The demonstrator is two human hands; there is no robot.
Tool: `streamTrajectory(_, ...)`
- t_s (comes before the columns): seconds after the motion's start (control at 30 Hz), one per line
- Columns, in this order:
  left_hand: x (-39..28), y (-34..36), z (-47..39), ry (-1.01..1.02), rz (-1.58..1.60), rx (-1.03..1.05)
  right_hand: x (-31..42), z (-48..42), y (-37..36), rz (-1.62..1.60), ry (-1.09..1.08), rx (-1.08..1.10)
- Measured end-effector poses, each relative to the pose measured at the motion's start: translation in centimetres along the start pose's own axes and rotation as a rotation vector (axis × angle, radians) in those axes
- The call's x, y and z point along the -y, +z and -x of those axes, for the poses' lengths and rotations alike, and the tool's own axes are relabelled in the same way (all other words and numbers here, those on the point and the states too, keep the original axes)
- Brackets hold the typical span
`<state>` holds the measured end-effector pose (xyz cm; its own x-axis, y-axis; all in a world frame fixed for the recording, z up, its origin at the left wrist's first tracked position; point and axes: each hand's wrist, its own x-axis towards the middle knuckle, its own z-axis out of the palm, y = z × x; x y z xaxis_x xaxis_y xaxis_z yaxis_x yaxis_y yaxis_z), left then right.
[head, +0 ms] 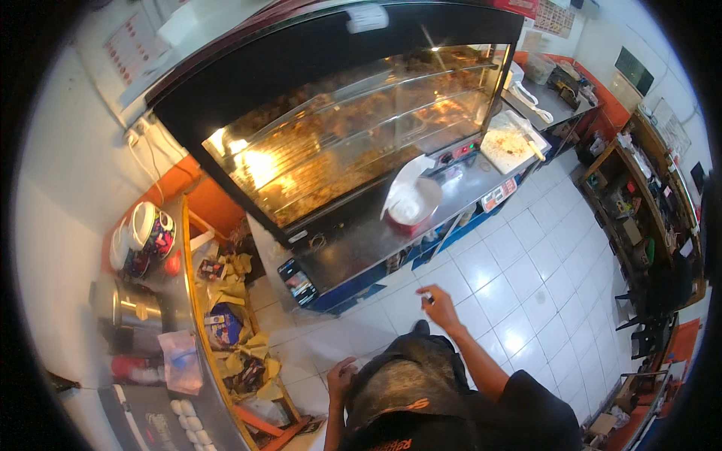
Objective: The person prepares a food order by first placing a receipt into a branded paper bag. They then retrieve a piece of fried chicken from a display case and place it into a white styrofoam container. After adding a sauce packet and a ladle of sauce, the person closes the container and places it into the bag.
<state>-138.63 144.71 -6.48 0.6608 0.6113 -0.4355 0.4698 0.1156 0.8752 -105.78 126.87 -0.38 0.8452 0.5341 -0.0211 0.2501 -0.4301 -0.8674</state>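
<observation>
My right hand point(439, 307) is raised over the tiled floor, short of the steel counter, with its fingers curled. A small dark spot shows at the fingers; whether it is a ring or a held thing is unclear. My left hand point(340, 376) hangs low beside my dark, stained apron point(403, 389), with its fingers loosely bent and nothing visible in them. Before me stands a lit glass food warmer point(361, 124) with browned food on its shelves. On the steel counter point(350, 259) below it sits a pale container point(414, 206) with a red lower part and a white sheet against it.
A phone point(299, 282) lies at the counter's left corner. To the right are a white cutting board point(510, 144) with a knife point(533, 147) and a digital scale display point(499, 194). At left, a steel table point(169, 307) carries a lidded pot point(135, 310). Wooden shelves point(632, 208) line the right wall.
</observation>
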Motion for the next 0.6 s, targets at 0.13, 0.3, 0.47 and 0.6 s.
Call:
streamTrajectory(0.13,-8.4,6.9,-6.0,0.129,-0.025,0.13,-3.3,-10.5,-6.9,0.087,-0.116,-0.063)
streamTrajectory(0.3,-15.3,12.2,-9.8,0.244,0.274,0.01,-6.9,-21.7,-7.3,0.586,-0.475,-0.1)
streamTrajectory(0.47,-18.0,13.0,-9.9,0.085,0.301,0.009,-7.7,-26.9,-3.6,0.622,-0.317,0.002)
streamTrajectory(0.6,-19.0,15.3,-18.6,0.237,0.056,0.141,-10.9,-33.1,-2.1,0.389,-0.178,0.189)
